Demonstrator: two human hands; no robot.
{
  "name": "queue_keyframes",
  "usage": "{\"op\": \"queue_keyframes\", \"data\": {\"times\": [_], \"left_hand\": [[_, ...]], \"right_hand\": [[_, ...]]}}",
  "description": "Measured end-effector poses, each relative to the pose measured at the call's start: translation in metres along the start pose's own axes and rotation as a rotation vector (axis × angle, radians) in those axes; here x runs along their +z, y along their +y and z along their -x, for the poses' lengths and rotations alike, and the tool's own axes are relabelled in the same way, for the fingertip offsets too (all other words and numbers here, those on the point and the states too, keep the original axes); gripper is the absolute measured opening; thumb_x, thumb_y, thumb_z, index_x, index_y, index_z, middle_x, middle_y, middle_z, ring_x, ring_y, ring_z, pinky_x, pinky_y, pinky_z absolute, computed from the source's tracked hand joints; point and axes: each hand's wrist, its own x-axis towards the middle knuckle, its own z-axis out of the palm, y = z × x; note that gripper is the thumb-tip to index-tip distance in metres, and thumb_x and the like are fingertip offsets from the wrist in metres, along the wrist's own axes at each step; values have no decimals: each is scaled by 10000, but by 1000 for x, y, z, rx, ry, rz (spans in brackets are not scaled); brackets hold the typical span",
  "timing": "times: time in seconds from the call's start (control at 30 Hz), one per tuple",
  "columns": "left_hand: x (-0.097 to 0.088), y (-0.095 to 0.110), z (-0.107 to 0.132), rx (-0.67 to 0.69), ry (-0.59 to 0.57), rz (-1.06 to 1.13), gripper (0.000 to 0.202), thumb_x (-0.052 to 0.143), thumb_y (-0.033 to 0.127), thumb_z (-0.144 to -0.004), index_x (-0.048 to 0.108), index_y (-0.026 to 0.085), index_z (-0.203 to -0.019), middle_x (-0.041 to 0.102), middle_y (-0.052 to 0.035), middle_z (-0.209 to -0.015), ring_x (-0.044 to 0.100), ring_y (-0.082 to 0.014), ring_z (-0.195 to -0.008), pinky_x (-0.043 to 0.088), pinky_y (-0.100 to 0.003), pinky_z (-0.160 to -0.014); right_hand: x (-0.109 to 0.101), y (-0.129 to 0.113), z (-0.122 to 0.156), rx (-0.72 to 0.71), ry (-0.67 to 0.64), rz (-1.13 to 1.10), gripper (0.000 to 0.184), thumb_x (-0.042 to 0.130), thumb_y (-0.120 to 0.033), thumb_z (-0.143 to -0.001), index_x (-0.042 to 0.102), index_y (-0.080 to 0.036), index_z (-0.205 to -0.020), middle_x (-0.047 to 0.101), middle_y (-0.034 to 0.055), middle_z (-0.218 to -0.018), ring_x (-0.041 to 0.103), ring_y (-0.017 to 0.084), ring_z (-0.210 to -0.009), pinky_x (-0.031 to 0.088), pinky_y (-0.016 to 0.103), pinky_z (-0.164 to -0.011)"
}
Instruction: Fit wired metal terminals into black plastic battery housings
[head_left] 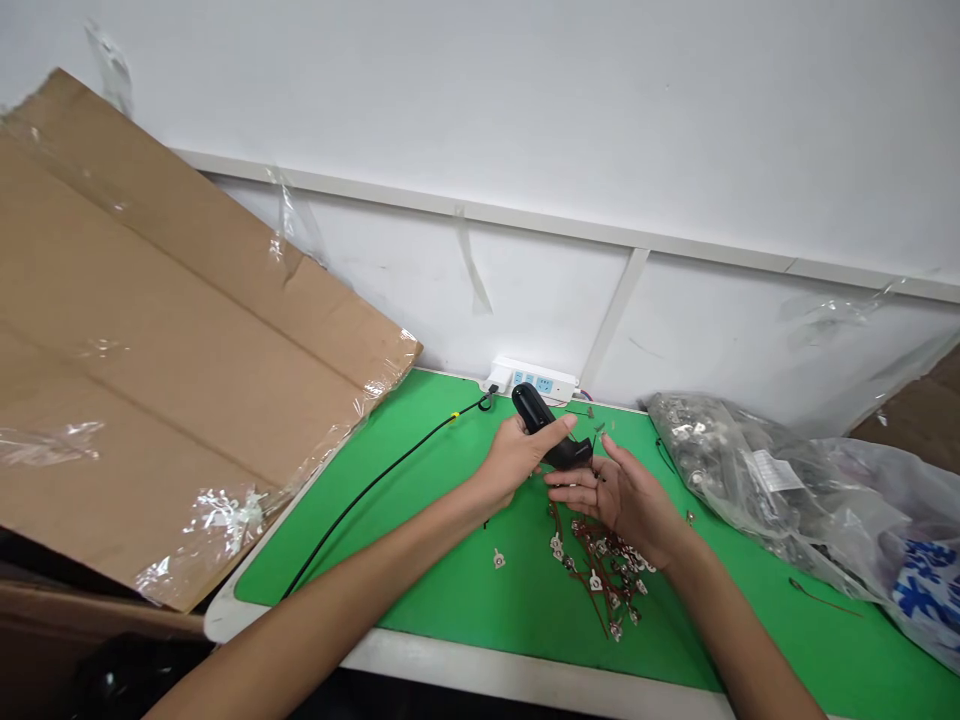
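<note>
My left hand point(515, 462) is wrapped round a black, rounded plastic device point(535, 410) with an angled lower end, held above the green tabletop; its exact kind I cannot make out. Close by its lower end is my right hand point(611, 490), palm turned up, thumb and fingers apart. Small dark bits show near the fingers, too small to name. Below the right hand lies a loose pile of brown wires with small metal terminals point(596, 580). One separate metal terminal point(499, 559) rests left of the pile.
A white power strip point(544, 383) stands against the wall, with a black cable point(382, 476) running left from it. Clear plastic bags point(765, 490) of metal parts lie right. A large cardboard sheet point(165, 320) leans at left. One wire point(829, 600) lies near the bags.
</note>
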Motion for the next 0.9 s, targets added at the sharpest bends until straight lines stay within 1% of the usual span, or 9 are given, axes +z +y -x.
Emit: {"op": "queue_keyframes", "data": {"times": [0.13,0.27,0.33,0.43,0.5,0.6,0.67,0.8,0.9], "left_hand": [[-5,-2,-8,-177,40,82,627,806,768,-749,656,160,-775,701,-91,-680,583,-142,-514,351,-241,-434],[-13,3,-19,-238,44,373,721,647,882,-801,684,174,-930,741,-96,-746,650,-172,-512,398,-250,-420],[-17,9,-24,-197,79,537,650,633,819,-869,691,180,-974,712,-46,-708,613,-144,-490,422,-251,-423],[-22,12,-31,-94,171,683,408,726,593,-929,679,191,-986,662,17,-667,609,-122,-534,486,-233,-497],[-24,10,-34,-83,194,740,334,755,505,-929,651,188,-918,628,32,-638,601,-119,-536,530,-239,-550],[-27,5,-40,-126,160,793,308,735,440,-944,603,186,-833,609,34,-627,592,-113,-522,556,-242,-574],[-32,4,-43,-135,137,804,296,700,415,-964,592,181,-820,614,25,-640,602,-110,-537,546,-222,-559],[-41,9,-49,-148,92,783,309,595,399,-1013,592,169,-807,626,-10,-665,627,-125,-577,544,-216,-548],[-44,10,-51,-163,53,758,259,538,319,-1027,629,148,-854,637,-27,-685,627,-124,-578,547,-213,-550]], "right_hand": [[1,0,1,-26,3,33,704,405,-808,-985,710,-232,-1251,774,147,-1284,744,329,-1158,488,515,-1092],[-4,2,-2,-130,172,78,657,486,-793,-973,673,-247,-1286,790,119,-1200,760,306,-1041,542,480,-977],[-7,2,-3,-203,286,145,610,560,-761,-961,663,-255,-1286,787,102,-1175,752,294,-1017,543,463,-956],[-10,0,-2,-267,369,360,517,693,-668,-929,688,-269,-1258,771,80,-1182,715,299,-1080,527,459,-973],[-10,0,-1,-322,325,554,407,737,-563,-931,720,-285,-1227,760,66,-1189,686,306,-1127,515,476,-1001],[-10,4,-2,-482,216,856,205,668,-365,-981,770,-301,-1147,753,58,-1184,652,309,-1163,474,523,-1060],[-12,7,-4,-559,207,995,215,622,-265,-977,787,-297,-1111,750,70,-1162,628,319,-1177,451,550,-1076],[-21,5,-5,-543,246,1093,212,672,-238,-923,795,-278,-1091,753,86,-1137,618,337,-1174,441,569,-1069],[-23,-4,3,-477,154,1069,149,716,-282,-904,792,-280,-1032,774,58,-1103,668,309,-1097,486,513,-1007]]}}
